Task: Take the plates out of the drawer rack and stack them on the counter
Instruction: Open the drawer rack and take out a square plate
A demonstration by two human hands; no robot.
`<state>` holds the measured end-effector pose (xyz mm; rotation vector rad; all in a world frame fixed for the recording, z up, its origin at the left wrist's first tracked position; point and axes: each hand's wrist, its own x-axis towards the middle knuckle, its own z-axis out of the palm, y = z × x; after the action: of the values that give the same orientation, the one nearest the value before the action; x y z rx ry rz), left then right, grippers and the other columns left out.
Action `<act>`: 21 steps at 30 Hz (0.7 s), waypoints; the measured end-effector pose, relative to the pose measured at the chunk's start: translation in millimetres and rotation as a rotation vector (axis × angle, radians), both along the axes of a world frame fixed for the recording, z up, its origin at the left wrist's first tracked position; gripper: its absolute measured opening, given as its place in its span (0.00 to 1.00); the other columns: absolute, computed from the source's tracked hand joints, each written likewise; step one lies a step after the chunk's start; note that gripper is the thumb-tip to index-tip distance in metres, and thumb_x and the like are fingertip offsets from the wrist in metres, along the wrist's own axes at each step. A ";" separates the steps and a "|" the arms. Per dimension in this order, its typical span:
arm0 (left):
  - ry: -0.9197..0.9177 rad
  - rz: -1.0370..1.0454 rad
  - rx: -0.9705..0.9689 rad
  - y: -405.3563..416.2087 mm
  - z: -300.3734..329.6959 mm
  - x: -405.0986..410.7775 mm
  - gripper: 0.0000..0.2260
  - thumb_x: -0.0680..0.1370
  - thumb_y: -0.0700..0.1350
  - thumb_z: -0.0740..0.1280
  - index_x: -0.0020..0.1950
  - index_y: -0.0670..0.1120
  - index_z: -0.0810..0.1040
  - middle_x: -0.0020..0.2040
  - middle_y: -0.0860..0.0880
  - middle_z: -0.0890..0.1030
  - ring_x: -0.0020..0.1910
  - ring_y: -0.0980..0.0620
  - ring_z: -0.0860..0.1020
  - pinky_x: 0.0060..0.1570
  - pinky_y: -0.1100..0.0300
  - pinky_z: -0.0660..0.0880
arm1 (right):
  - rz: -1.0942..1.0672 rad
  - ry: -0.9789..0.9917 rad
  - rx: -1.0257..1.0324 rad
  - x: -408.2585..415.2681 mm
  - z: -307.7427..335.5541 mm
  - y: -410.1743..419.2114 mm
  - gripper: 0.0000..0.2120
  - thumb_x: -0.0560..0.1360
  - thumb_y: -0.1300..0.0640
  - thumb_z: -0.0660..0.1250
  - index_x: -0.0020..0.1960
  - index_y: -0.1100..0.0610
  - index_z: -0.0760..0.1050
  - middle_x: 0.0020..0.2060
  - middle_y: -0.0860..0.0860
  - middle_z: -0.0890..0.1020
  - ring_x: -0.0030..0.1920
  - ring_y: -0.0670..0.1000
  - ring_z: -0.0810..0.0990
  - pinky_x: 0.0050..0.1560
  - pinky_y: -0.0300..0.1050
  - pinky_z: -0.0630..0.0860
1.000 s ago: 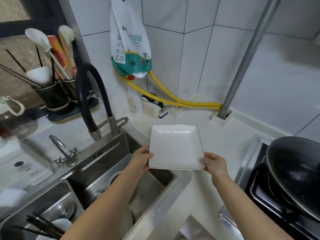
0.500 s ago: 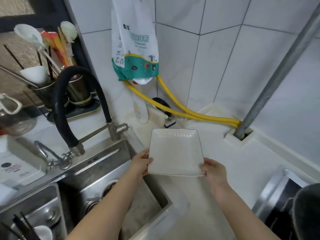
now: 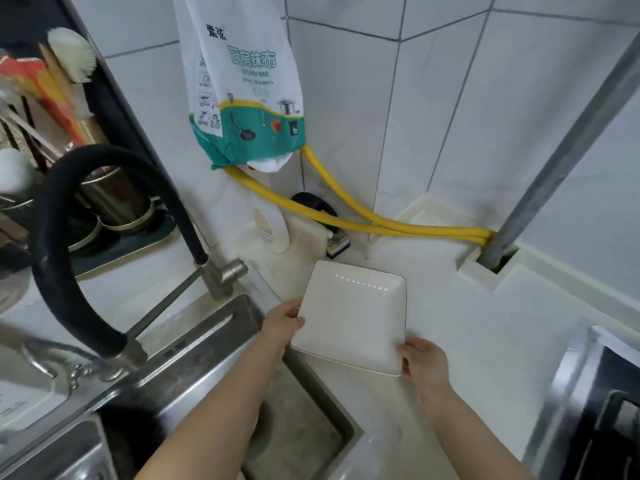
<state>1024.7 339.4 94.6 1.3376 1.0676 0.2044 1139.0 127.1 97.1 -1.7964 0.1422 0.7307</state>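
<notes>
- since the earlier frames the square plate (image 3: 351, 315) has travelled away from the sink (image 3: 214, 344) and farther over the counter (image 3: 485, 327); the wok and stove seen at first have mostly slid out of view, and the camera has closed in on the tiled corner.
- now the plate sits to the right of the sink's right rim, low over the counter or just touching it; which of the two cannot be told from this view.
- left hand (image 3: 282, 323) pinches the plate's left edge, thumb on top and fingers hidden beneath.
- right hand (image 3: 424, 363) pinches the near right corner, fingers curled round the rim.
- key relation: the plate lies between the two hands and beyond both, so each grip is on a near edge while the far edge points toward the wall, away from the sink. both hands look equally near; neither leads.
- the plate is almost square, so it has no real long axis; it sits turned a little, one corner toward the right hand.
- likely next step, as a judgement: lower it flat and slide the fingers out from under it. no other plate shows on the counter, so this one would start the stack.
- materials: the plate is glazed white ceramic, smooth, with a shallow raised rim and a thin dark edge line; it should be slippery and chip if dropped.
- the counter is pale, polished stone-like; the sink is brushed steel.
</notes>
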 end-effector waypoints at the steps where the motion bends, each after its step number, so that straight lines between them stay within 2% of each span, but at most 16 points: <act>1: 0.015 -0.028 0.018 4.6 -1.9 3.7 0.24 0.74 0.24 0.59 0.68 0.39 0.72 0.63 0.38 0.77 0.53 0.48 0.75 0.54 0.59 0.72 | 0.001 -0.005 -0.013 -0.2 -1.7 1.5 0.05 0.70 0.70 0.65 0.35 0.66 0.74 0.33 0.59 0.73 0.36 0.54 0.71 0.43 0.49 0.69; 4: 0.067 -0.083 0.098 17.6 -6.9 15.5 0.23 0.73 0.25 0.60 0.66 0.39 0.75 0.61 0.39 0.79 0.53 0.49 0.76 0.54 0.61 0.70 | -0.005 -0.008 -0.036 0.6 -2.4 6.7 0.10 0.70 0.69 0.64 0.32 0.59 0.70 0.30 0.57 0.71 0.33 0.53 0.70 0.38 0.47 0.71; 6: 0.111 -0.121 0.156 26.0 -10.1 23.3 0.21 0.74 0.27 0.61 0.65 0.40 0.76 0.61 0.40 0.79 0.57 0.45 0.77 0.60 0.58 0.71 | -0.029 0.026 -0.023 2.0 -2.7 10.5 0.11 0.72 0.68 0.63 0.32 0.58 0.71 0.30 0.57 0.72 0.33 0.54 0.71 0.35 0.45 0.73; 8: 0.140 -0.157 0.197 33.0 -13.0 31.0 0.20 0.74 0.28 0.62 0.64 0.41 0.77 0.60 0.41 0.80 0.60 0.43 0.77 0.64 0.53 0.70 | -0.055 0.042 -0.032 2.5 -3.4 14.7 0.11 0.74 0.67 0.63 0.34 0.57 0.72 0.30 0.57 0.75 0.34 0.56 0.75 0.36 0.46 0.77; 13: 0.129 -0.188 0.257 43.1 -17.9 45.3 0.20 0.74 0.27 0.61 0.61 0.40 0.79 0.57 0.42 0.82 0.52 0.50 0.78 0.53 0.62 0.69 | -0.080 0.068 -0.028 -0.9 -4.4 22.5 0.08 0.75 0.69 0.62 0.41 0.59 0.72 0.34 0.57 0.79 0.32 0.56 0.81 0.29 0.46 0.81; 17: 0.089 -0.233 0.249 47.8 -21.8 55.7 0.21 0.74 0.26 0.59 0.62 0.40 0.78 0.59 0.41 0.81 0.52 0.49 0.77 0.54 0.62 0.70 | -0.066 0.061 -0.060 -6.1 -4.5 22.8 0.04 0.74 0.68 0.62 0.42 0.63 0.71 0.32 0.57 0.78 0.29 0.54 0.81 0.22 0.39 0.77; 21: 0.109 -0.266 0.259 47.5 -23.2 63.1 0.21 0.75 0.28 0.58 0.64 0.43 0.77 0.60 0.45 0.80 0.58 0.48 0.78 0.55 0.63 0.70 | -0.032 0.029 -0.106 -15.5 -7.3 20.8 0.06 0.74 0.65 0.64 0.40 0.63 0.69 0.28 0.55 0.76 0.26 0.56 0.80 0.29 0.42 0.76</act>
<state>1087.7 386.9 71.3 1.7260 0.9643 0.0729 1123.5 148.0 89.8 -1.8802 0.2320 0.7386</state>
